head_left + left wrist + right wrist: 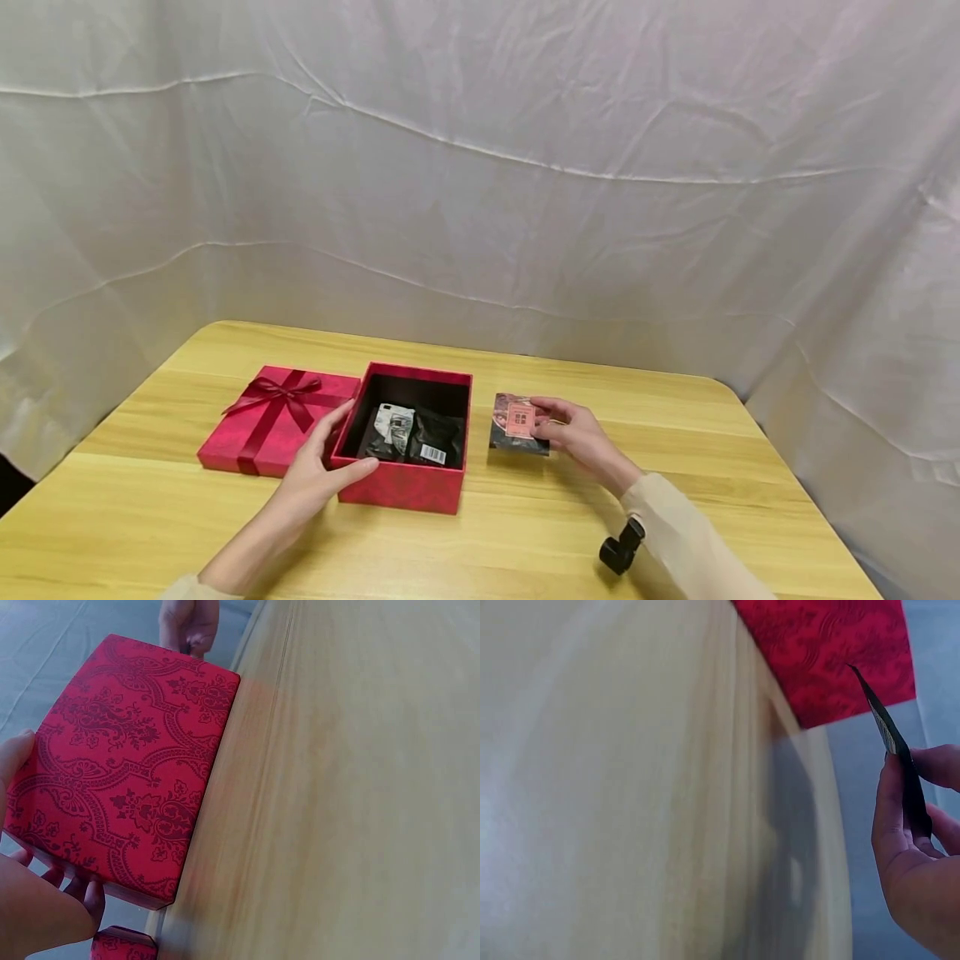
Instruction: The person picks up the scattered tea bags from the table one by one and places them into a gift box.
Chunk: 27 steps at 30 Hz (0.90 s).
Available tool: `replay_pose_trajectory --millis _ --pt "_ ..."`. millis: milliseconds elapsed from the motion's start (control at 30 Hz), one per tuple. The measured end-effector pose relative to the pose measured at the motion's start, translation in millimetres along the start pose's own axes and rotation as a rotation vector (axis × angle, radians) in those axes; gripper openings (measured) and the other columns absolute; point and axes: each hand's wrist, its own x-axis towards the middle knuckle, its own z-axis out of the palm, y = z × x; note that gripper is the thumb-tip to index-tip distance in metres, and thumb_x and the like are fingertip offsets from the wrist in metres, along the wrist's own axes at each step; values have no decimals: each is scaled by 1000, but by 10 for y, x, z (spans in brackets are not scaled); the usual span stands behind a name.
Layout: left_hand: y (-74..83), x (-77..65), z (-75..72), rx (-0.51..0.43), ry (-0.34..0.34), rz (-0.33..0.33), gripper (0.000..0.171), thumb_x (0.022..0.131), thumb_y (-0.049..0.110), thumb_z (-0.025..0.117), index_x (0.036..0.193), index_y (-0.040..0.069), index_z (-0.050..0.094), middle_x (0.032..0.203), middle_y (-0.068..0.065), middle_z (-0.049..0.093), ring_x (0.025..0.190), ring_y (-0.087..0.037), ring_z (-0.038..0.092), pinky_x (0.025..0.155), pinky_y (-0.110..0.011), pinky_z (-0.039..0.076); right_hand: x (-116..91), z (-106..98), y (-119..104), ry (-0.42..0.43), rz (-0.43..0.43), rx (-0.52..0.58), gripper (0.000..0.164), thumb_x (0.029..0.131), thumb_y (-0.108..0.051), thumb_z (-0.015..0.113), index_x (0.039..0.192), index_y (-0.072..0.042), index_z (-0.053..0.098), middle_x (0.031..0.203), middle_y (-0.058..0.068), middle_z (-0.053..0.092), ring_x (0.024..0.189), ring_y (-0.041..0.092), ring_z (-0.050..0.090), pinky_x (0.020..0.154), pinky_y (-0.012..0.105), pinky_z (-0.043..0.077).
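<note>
A deep red gift box [401,487] with a dark damask pattern stands without its lid on the table. My left hand [318,471] grips its near left corner, the thumb along the front wall and the fingers on the left side. Inside lie a black packet with a barcode label [435,442] and a crumpled silvery-white packet [395,423]. To the right of the box, my right hand [577,433] pinches a flat dark sachet [517,421] with a pink label by its right edge. The right wrist view catches this sachet edge-on, held between thumb and fingers above the table.
The box's red lid [258,433], with a ribbon and bow, lies left of the box. Both are on a light wooden table [480,558] with rounded far corners. A pale cloth curtain [480,208] hangs behind and at both sides. A black strap device [622,546] is on the right wrist.
</note>
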Motion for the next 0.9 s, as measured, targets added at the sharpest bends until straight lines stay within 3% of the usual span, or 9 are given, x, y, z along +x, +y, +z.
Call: replay_pose_trajectory --millis 533,900 --pt "4 -1 -15 12 3 -9 82 86 11 73 152 17 24 144 -17 36 123 -34 42 88 -29 45 -359 132 -395 -139 -28 95 68 83 9 61 144 12 31 122 19 50 101 18 57 82 27 51" --pt "5 -6 -18 18 -2 -15 83 86 11 72 153 16 23 144 -17 35 124 -34 41 87 -28 45 -340 383 -605 -182 -76 -8 73 79 8 65 145 9 32 133 26 48 108 21 58 83 28 51"
